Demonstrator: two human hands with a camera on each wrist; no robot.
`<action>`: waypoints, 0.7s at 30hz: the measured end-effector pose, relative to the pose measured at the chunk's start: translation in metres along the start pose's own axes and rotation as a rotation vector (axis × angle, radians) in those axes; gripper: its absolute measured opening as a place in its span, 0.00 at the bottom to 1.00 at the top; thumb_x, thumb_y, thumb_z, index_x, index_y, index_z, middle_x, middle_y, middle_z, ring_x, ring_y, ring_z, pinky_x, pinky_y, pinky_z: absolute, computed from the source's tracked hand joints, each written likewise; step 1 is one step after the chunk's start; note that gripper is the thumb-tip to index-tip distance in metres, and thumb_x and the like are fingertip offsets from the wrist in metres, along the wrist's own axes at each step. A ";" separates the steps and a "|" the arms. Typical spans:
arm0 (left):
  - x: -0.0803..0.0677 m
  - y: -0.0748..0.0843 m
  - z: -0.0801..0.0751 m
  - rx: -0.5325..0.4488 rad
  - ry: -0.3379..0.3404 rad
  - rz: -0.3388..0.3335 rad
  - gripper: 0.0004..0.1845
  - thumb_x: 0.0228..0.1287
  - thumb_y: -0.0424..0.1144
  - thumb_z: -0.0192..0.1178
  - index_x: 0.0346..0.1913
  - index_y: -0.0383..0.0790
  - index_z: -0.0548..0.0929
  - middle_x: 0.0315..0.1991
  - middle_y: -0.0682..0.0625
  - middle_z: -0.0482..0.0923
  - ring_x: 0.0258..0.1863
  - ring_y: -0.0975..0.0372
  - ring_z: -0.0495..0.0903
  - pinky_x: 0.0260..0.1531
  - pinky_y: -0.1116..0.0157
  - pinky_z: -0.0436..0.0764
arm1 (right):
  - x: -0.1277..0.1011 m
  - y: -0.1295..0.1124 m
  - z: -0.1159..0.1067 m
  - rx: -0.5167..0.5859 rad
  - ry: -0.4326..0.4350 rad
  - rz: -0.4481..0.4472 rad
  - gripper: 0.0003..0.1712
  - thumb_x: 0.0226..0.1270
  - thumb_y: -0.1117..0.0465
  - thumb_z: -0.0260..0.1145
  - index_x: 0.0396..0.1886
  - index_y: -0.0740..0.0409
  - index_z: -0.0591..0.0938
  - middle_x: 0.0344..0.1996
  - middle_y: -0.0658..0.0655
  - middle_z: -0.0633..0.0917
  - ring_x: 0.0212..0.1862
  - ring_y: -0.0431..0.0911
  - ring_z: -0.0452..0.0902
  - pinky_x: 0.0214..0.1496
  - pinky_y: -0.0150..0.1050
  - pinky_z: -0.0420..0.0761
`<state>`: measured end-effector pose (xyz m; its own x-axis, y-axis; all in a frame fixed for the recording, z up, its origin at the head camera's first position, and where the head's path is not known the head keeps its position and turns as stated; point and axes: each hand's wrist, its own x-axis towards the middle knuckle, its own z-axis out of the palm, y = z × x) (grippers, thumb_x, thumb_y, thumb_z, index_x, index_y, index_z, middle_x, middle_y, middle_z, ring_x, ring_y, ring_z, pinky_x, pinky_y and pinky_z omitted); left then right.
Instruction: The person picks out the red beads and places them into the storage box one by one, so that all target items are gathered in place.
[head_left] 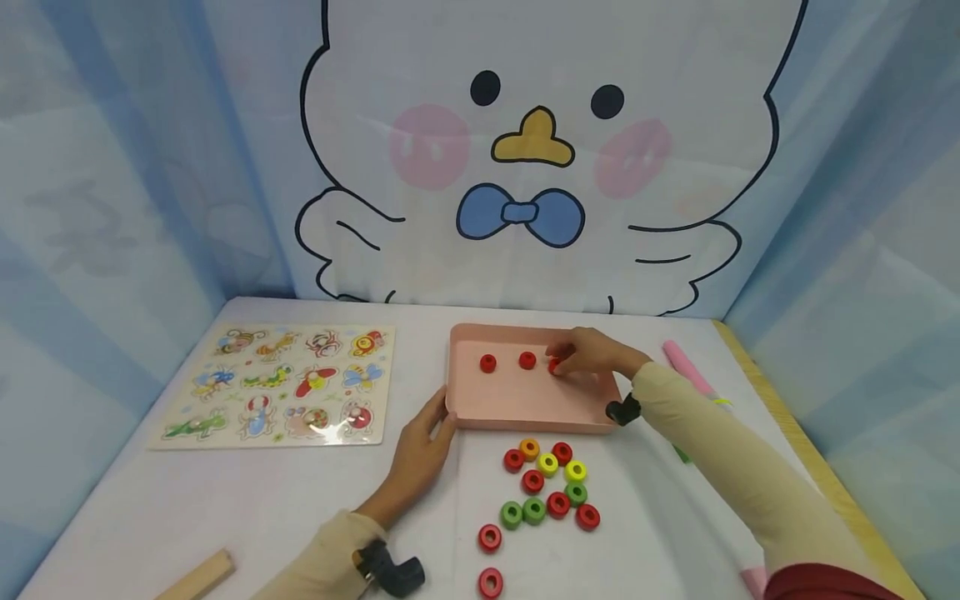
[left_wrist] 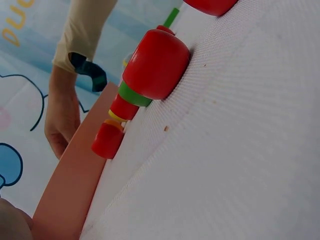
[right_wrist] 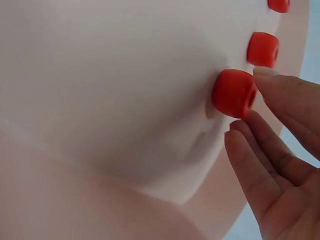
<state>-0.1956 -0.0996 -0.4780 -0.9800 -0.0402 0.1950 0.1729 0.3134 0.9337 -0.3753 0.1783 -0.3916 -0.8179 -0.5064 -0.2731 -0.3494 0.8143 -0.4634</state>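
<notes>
A pink tray [head_left: 525, 423] holds three red beads in a row: a left bead [head_left: 488, 363], a middle bead [head_left: 527, 360] and a right bead [right_wrist: 234, 93]. My right hand [head_left: 588, 352] reaches in over the tray's right side and pinches the right bead, thumb and fingertips on opposite sides of it, low on the tray floor. My left hand [head_left: 420, 450] rests against the tray's front left corner, its fingers fairly straight along the side wall. Only part of that hand [left_wrist: 14, 222] shows in the left wrist view.
In front of the tray lie several loose beads: red [head_left: 558, 504], green [head_left: 512, 514], yellow [head_left: 576, 470] and orange [head_left: 529, 450]. An insect puzzle board [head_left: 277, 383] lies at the left. A wooden block [head_left: 197, 577] sits at the front left, a pink tube-like object [head_left: 686, 367] behind the right arm.
</notes>
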 end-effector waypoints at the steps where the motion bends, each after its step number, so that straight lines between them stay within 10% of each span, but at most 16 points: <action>1: 0.000 0.000 0.000 0.000 -0.002 0.000 0.29 0.76 0.40 0.52 0.74 0.35 0.62 0.70 0.42 0.66 0.70 0.53 0.63 0.69 0.53 0.61 | -0.003 -0.001 -0.002 -0.004 0.013 -0.005 0.19 0.64 0.61 0.71 0.55 0.60 0.82 0.46 0.55 0.84 0.49 0.51 0.77 0.58 0.46 0.78; 21: 0.001 0.000 -0.002 0.009 -0.027 -0.029 0.29 0.76 0.42 0.51 0.75 0.37 0.60 0.71 0.45 0.64 0.71 0.57 0.60 0.70 0.56 0.60 | -0.156 -0.023 0.037 0.094 0.172 -0.181 0.18 0.66 0.60 0.69 0.54 0.60 0.81 0.50 0.56 0.82 0.53 0.54 0.78 0.53 0.46 0.82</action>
<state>-0.1969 -0.1012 -0.4773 -0.9869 -0.0240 0.1595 0.1435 0.3214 0.9360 -0.2229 0.2279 -0.3689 -0.8143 -0.5793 -0.0356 -0.4597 0.6812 -0.5698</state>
